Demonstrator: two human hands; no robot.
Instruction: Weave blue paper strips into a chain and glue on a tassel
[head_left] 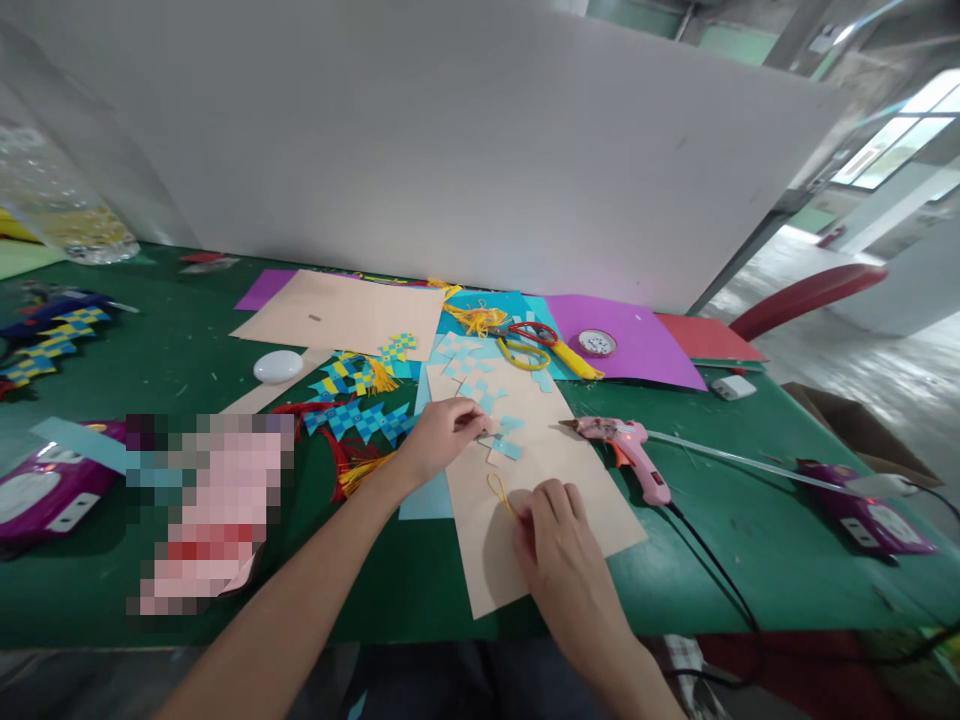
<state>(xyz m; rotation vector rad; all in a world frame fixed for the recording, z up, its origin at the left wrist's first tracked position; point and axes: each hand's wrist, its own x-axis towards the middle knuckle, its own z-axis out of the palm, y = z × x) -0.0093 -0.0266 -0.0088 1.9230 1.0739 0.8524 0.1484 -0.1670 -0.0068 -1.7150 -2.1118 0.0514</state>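
Observation:
My left hand (448, 432) is closed, thumb and fingertips pinched together over a sheet of beige card (592, 505). What lies between those fingertips is too small to make out. Right beside them is a small light-blue paper piece (508, 449). My right hand (559, 545) pinches a thin yellow cord (498, 486), whose loop sticks out toward the left hand. Several pale-blue cut paper pieces (474, 390) lie farther up the card. To the left are blue-and-yellow woven paper fish (356, 422) with red cords and a yellow tassel (364, 476).
A pink glue gun (634, 450) lies on the right, with its cable running off the table edge. Scissors (525, 345), a round tin (597, 343) and purple card (652, 345) sit at the back. On the left are a white oval object (278, 367) and a purple packet (52, 495).

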